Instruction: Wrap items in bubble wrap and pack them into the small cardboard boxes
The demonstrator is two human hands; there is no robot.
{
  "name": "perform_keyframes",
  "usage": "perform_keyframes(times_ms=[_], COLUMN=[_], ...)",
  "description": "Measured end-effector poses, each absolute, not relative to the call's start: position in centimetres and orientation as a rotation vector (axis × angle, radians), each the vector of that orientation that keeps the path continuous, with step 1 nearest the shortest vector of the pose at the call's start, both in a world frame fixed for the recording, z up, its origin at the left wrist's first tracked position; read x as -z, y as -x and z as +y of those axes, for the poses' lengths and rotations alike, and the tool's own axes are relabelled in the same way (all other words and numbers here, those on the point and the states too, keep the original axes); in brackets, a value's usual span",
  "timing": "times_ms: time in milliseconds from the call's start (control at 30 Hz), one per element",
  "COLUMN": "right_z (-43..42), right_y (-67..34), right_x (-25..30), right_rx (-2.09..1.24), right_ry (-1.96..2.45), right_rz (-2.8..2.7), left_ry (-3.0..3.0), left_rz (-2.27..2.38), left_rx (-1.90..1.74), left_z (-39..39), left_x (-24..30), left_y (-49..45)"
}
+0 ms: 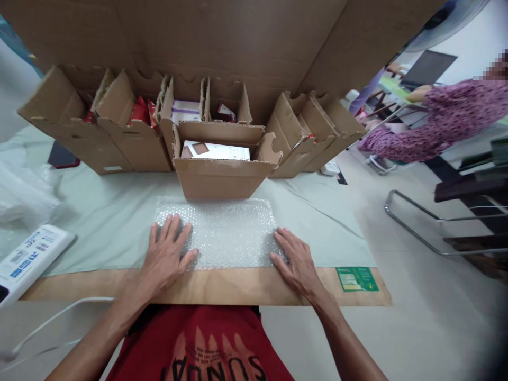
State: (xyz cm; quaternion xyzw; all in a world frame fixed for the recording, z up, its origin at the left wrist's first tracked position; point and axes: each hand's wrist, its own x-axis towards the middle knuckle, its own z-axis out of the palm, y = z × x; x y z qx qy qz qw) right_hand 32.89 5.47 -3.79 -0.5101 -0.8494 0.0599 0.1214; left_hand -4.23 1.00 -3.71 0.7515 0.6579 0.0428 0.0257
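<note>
A pale green cloth covers your tabletop (pixel 99 211). A row of open cardboard boxes (pixel 119 140) stands along its far edge, and a white power strip (pixel 27 259) lies at the near left corner. The bubble wrap sheet (pixel 226 227) lies flat in the middle, close to the near edge, just in front of one carton (pixel 218 180). Your left hand (pixel 166 254) rests on its left end and your right hand (pixel 296 262) on its right end. Each grip is spread flat, palm down, closed round nothing. Another person's sleeve (pixel 436 121) shows at far right.

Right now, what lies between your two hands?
Only the bubble wrap sheet: the left hand and right hand rest flat on its two ends, as the head view shows.
</note>
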Motion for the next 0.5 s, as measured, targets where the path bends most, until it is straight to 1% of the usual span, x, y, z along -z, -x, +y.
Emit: perform_keyframes(times_ms=[133, 333, 500], right_z=[3.5, 4.0, 4.4], right_y=[-32.7, -30.6, -31.1], right_x=[2.8, 3.8, 1.9], right_rx=[-0.27, -0.162, -0.367], right_ry=[1.246, 1.171, 1.141], right_rz=[-2.646, -2.579, -2.453], left_ry=[-2.481, -2.494, -2.457], left_rz=[1.769, 1.737, 1.736], left_rx=[-0.168, -0.124, -0.135], left_z=[-0.1, -0.2, -0.7], left_x=[3.4, 3.0, 2.1], left_y=[3.5, 3.0, 4.8])
